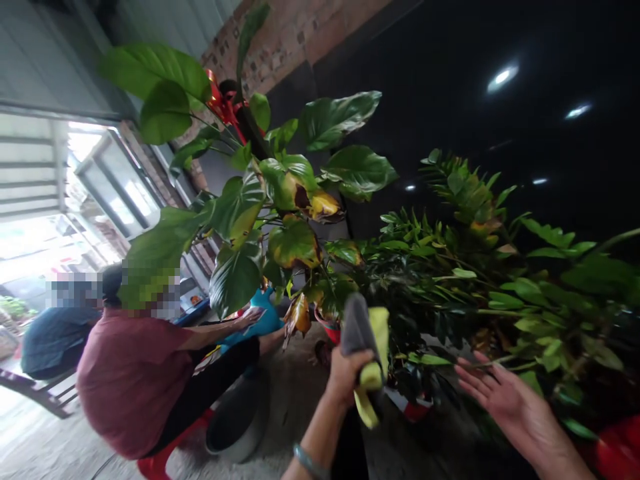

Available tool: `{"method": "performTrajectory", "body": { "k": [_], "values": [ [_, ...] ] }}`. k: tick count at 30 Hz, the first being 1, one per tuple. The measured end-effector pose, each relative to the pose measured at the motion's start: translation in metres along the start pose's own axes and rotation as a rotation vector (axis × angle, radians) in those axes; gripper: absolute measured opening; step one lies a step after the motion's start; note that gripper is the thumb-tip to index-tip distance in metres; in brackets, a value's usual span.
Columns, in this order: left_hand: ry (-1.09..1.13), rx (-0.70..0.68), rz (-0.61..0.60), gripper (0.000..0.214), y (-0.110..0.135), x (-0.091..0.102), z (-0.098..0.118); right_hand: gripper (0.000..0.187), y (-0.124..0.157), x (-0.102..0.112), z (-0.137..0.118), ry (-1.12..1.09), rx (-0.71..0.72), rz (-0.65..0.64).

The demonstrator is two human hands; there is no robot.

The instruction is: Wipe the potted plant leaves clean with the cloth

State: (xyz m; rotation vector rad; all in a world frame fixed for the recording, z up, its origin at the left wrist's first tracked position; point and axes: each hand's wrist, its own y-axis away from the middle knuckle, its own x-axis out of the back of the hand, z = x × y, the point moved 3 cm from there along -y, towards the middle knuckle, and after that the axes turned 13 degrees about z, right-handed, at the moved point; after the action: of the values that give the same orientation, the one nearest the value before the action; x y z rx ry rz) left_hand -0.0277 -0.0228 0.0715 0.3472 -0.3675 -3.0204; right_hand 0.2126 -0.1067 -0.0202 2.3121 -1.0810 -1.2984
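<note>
My left hand [345, 375] is closed around a folded cloth [367, 340], grey on one side and yellow on the other, held up in front of the plants. My right hand [495, 393] is open, palm up, fingers stretched out under a thin stem of the small-leaved green plant [480, 280]. A tall plant with big green leaves [280, 200], some yellowed and brown, rises at the centre from a red pot [330, 328].
A person in a dark red shirt [130, 380] crouches at the left, wiping a big leaf with a blue cloth [263, 313]. A grey pot [235, 427] sits by that person. Another person in blue [55, 337] sits further left. A brick wall stands behind.
</note>
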Motion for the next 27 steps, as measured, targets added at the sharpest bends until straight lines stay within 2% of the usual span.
{"method": "performTrajectory", "body": {
  "k": [2,4,6,7,9,11,12,14,16,18,20,22,25,27],
  "values": [
    [-0.061,0.127,-0.229,0.035,0.022,0.005,-0.028,0.034,-0.006,0.005,0.0,0.024,-0.037,-0.022],
    [-0.025,0.137,-0.342,0.039,0.038,0.013,-0.03,0.036,-0.014,0.012,0.0,0.031,-0.061,-0.046],
    [0.053,0.056,-0.294,0.046,0.035,0.017,-0.005,0.036,-0.02,0.017,0.0,0.024,-0.042,-0.044],
    [0.09,0.003,-0.226,0.046,0.027,0.017,0.013,0.035,-0.021,0.018,0.0,0.02,-0.016,-0.033],
    [0.187,-0.113,-0.006,0.042,0.003,0.015,0.047,0.033,-0.019,0.015,0.002,0.028,0.032,-0.024],
    [0.246,-0.15,0.165,0.043,-0.018,0.01,0.06,0.03,-0.014,0.009,0.005,0.04,0.03,-0.025],
    [0.229,-0.131,0.195,0.042,-0.024,0.007,0.055,0.029,-0.011,0.006,0.006,0.038,0.025,-0.025],
    [0.1,-0.036,0.114,0.038,-0.023,0.004,0.028,0.026,-0.006,0.001,0.007,0.031,0.004,0.0],
    [-0.074,0.073,-0.088,0.032,-0.009,0.008,-0.006,0.024,-0.003,-0.001,0.005,0.026,-0.011,0.027],
    [-0.11,0.151,-0.235,0.03,0.008,0.018,-0.026,0.023,-0.002,-0.001,0.002,0.023,-0.034,0.031],
    [-0.042,0.137,-0.266,0.036,0.015,0.027,-0.02,0.025,-0.002,-0.001,-0.001,0.024,-0.088,0.017],
    [0.061,0.051,-0.181,0.04,0.006,0.03,0.008,0.025,0.0,-0.001,-0.002,0.022,-0.114,0.023],
    [0.205,-0.086,0.027,0.037,-0.02,0.016,0.047,0.022,0.004,-0.005,-0.001,0.004,-0.06,0.042],
    [0.222,-0.108,0.094,0.035,-0.03,0.002,0.048,0.02,0.007,-0.009,0.002,-0.019,-0.038,0.043]
  ]
}}
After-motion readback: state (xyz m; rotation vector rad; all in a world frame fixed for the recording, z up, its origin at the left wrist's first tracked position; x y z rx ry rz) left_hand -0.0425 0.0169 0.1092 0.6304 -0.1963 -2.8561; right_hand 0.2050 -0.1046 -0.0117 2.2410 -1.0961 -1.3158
